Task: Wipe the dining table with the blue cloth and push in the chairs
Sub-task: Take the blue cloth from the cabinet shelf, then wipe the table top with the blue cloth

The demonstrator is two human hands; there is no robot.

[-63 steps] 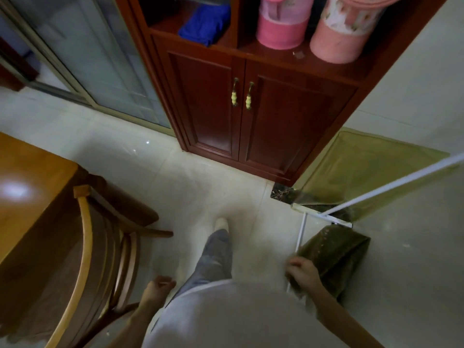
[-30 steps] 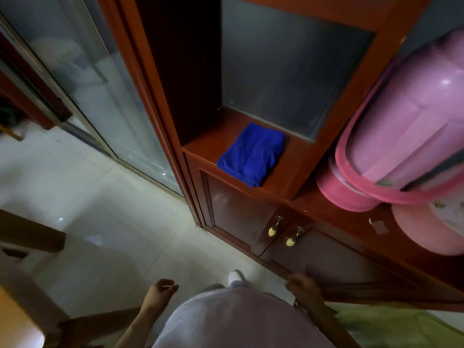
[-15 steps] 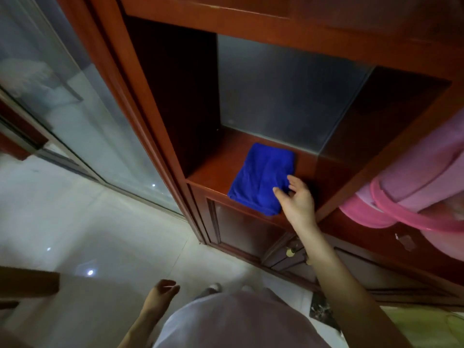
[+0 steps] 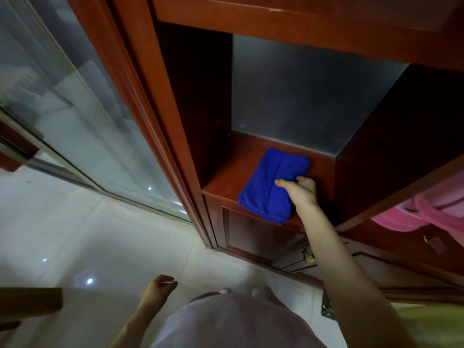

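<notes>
The blue cloth (image 4: 270, 187) is a deep royal blue with a soft nap, folded into a thick oblong pad. It lies flat on the open cabinet shelf (image 4: 226, 177), towards the shelf's right side, with its near end at the shelf's front edge. The right hand (image 4: 302, 192) grips its right side, thumb on top.

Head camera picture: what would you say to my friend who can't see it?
The person's right hand grips a folded blue cloth lying on an open shelf of a dark red wooden cabinet. Their left hand hangs loose and empty above a pale tiled floor.
</notes>
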